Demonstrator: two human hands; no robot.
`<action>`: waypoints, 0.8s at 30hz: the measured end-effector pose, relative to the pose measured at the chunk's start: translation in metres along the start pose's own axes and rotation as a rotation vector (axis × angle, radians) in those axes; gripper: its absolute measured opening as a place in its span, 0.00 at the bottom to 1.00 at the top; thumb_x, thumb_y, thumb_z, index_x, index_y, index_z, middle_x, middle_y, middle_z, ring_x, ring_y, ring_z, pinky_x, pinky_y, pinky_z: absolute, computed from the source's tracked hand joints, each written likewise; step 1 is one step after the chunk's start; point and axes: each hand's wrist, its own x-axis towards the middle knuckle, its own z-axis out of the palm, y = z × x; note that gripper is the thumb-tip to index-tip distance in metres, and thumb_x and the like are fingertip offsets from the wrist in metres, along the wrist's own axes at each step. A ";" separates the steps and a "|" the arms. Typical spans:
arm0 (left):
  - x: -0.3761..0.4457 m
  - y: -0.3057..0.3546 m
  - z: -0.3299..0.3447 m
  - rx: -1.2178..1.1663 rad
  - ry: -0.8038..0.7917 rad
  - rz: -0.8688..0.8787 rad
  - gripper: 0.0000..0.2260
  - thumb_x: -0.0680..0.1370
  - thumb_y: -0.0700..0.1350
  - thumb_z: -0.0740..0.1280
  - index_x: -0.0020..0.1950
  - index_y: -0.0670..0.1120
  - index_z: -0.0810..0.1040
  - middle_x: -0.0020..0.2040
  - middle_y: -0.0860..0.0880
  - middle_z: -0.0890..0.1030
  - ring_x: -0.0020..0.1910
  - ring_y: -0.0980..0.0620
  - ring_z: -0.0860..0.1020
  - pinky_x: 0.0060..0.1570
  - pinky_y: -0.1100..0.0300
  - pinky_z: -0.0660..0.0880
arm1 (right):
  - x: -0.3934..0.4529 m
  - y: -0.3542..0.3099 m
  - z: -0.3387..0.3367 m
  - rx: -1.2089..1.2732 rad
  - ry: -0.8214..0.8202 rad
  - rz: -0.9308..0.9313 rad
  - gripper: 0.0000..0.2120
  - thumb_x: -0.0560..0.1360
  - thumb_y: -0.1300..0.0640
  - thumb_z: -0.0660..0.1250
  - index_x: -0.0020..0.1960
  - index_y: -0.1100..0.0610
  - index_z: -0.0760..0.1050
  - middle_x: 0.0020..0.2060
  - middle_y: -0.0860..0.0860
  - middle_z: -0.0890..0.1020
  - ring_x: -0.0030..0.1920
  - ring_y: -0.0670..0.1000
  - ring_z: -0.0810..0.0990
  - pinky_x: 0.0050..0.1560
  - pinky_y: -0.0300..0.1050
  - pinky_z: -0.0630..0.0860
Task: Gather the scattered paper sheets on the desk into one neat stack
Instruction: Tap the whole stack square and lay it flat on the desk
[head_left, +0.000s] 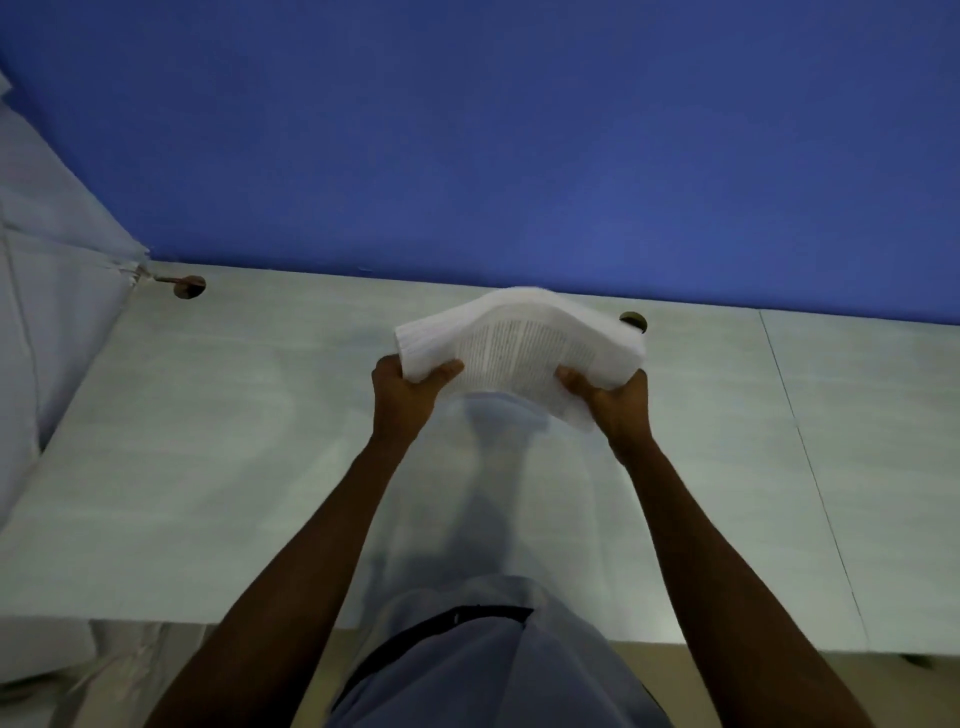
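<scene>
Nearest the camera, two bare forearms reached out over the pale grey-green desk top (208, 467). The left hand (402, 395) and right hand (618, 402) each curled fingers and thumb around a near corner of the thick, bowed stack of white printed paper sheets (519, 348), held above the desk near the blue wall (519, 130). No loose sheets showed on the desk, so gathering looked done; squaring the edges and setting the stack down apparently remained.

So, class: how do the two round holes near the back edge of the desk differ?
The left hole is fully in view, while the right hole is partly hidden behind the paper stack. The left hole sits near the pale fabric; the right sits mid-desk. Both are dark, round, and near the blue wall.
</scene>
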 end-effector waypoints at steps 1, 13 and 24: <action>0.000 -0.015 -0.003 0.027 -0.018 -0.073 0.24 0.66 0.38 0.82 0.60 0.38 0.80 0.56 0.45 0.83 0.54 0.46 0.83 0.45 0.57 0.83 | -0.004 0.013 0.000 -0.045 -0.010 0.028 0.30 0.66 0.60 0.84 0.65 0.61 0.78 0.60 0.57 0.84 0.59 0.56 0.84 0.57 0.55 0.84; 0.018 -0.054 -0.017 0.061 -0.220 -0.173 0.22 0.68 0.31 0.78 0.60 0.43 0.81 0.50 0.51 0.85 0.48 0.58 0.84 0.48 0.57 0.82 | -0.001 0.031 -0.016 -0.126 -0.006 0.012 0.29 0.64 0.64 0.84 0.62 0.55 0.79 0.55 0.52 0.84 0.53 0.50 0.84 0.55 0.48 0.82; 0.012 -0.068 -0.035 0.016 -0.262 -0.279 0.28 0.57 0.39 0.77 0.58 0.45 0.82 0.57 0.31 0.81 0.55 0.33 0.81 0.48 0.37 0.77 | 0.012 -0.009 -0.039 -0.612 -0.265 -0.111 0.16 0.65 0.56 0.85 0.49 0.58 0.84 0.42 0.51 0.86 0.43 0.50 0.84 0.40 0.43 0.79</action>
